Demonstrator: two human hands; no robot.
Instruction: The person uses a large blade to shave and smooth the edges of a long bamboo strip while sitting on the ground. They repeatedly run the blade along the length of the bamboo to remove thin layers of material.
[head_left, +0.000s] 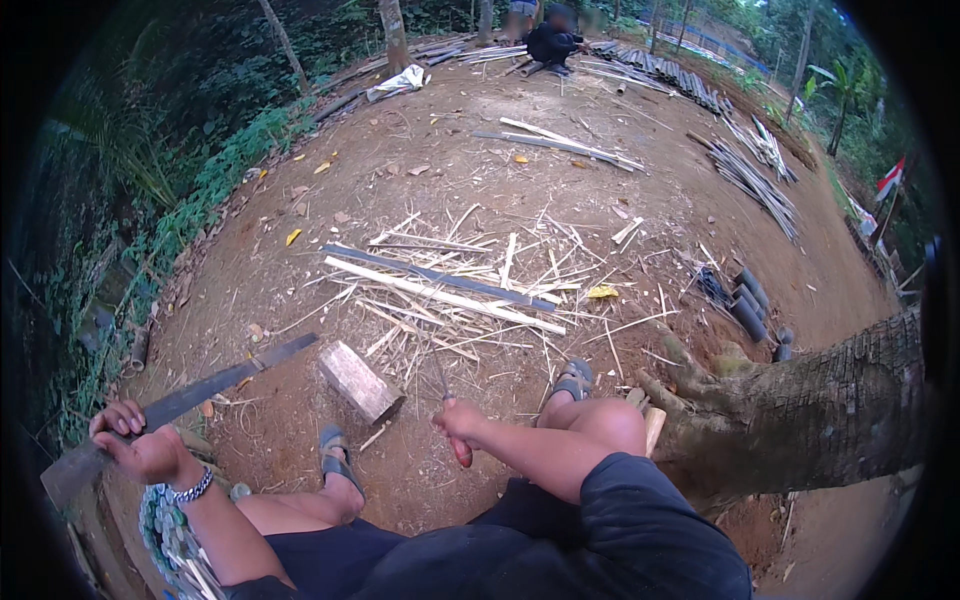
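Note:
At the lower left, my left hand (pixel 145 448) grips a wide, dark grey bamboo slat (pixel 225 378) near its near end. The slat slants away to the right, its far end over the ground beside a squared wooden block (pixel 355 382). My right hand (pixel 460 420) is closed around the reddish handle of a knife (pixel 462 454), in front of my body between my knees. The thin blade points up and away from me, apart from the slat. Beyond the block, a dark slat (pixel 440 275) and a pale slat (pixel 445 295) lie across a heap of split bamboo slivers (pixel 410 318).
A thick tree trunk (pixel 800 405) and its roots stand close on my right. Short dark tubes (pixel 748 305) lie beyond them. Bamboo bundles (pixel 755 185) rest at the far right. A person in dark clothes (pixel 552 42) crouches at the back. Green undergrowth (pixel 215 180) borders the left.

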